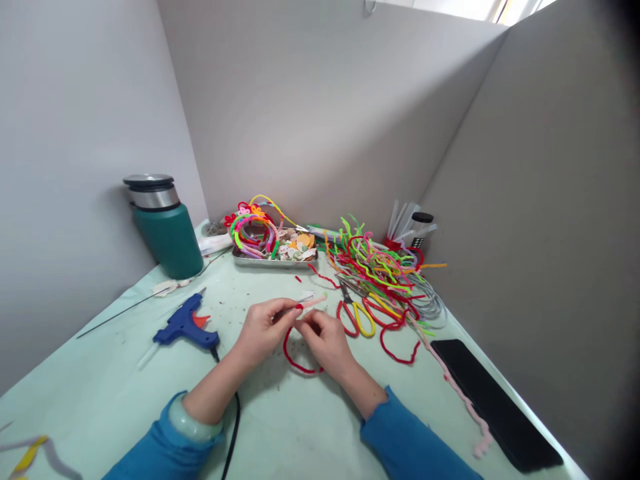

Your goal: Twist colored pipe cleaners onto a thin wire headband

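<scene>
My left hand (267, 330) and my right hand (325, 340) meet over the middle of the table, fingertips almost touching. Both are closed in a pinch on a red pipe cleaner (300, 368), whose body curves in a loop below my fingers. A bit of red shows at the left fingertips. Just beyond my fingers lies a pale pink pipe cleaner piece (315, 301). Scissors with red and yellow handles (357, 319) rest to the right of my right hand. Left of my left hand is a blue glue gun (186, 325), lying on its side.
A green bottle (167, 233) stands at the back left. A metal tray (275, 263) holds colourful pipe cleaner rings and small cut pieces. Tangled pipe cleaners (375, 263) pile up at the back right, near a black phone-like slab (495, 403). A black cord (234, 427) crosses the front.
</scene>
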The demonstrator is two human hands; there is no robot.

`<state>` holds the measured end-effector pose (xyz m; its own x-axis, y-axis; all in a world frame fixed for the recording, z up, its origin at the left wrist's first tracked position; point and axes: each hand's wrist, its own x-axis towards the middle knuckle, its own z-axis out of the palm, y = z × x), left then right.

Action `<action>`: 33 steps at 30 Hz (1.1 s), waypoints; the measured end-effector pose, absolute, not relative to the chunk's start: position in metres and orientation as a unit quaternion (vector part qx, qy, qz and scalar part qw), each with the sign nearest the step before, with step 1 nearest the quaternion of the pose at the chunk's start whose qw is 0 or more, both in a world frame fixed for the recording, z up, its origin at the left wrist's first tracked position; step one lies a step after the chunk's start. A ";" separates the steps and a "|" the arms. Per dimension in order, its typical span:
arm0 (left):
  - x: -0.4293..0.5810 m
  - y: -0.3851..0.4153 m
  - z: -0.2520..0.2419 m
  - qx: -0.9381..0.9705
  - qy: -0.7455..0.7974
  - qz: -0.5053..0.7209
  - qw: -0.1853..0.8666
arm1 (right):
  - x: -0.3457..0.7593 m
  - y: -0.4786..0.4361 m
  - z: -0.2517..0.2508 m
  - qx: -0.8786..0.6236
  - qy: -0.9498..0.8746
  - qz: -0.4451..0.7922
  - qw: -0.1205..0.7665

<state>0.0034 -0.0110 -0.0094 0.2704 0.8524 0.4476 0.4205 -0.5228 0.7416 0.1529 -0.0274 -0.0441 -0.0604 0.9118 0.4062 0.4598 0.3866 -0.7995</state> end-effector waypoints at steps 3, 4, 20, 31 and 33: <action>0.002 -0.009 -0.012 0.771 0.418 0.447 0.177 | 0.154 -0.027 -0.042 -0.491 -0.651 0.280 0.507; 0.001 -0.009 -0.014 0.781 0.408 0.448 0.152 | 0.154 -0.027 -0.041 -0.481 -0.636 0.310 0.519; 0.000 -0.005 -0.025 0.850 0.332 0.408 -0.031 | 0.156 -0.022 -0.039 -0.321 -0.355 0.664 0.575; 0.001 -0.007 -0.022 0.819 0.363 0.438 0.067 | 0.152 -0.027 -0.038 -0.292 -0.434 0.680 0.514; 0.002 -0.008 -0.020 0.822 0.353 0.439 0.086 | 0.153 -0.027 -0.037 -0.289 -0.432 0.684 0.512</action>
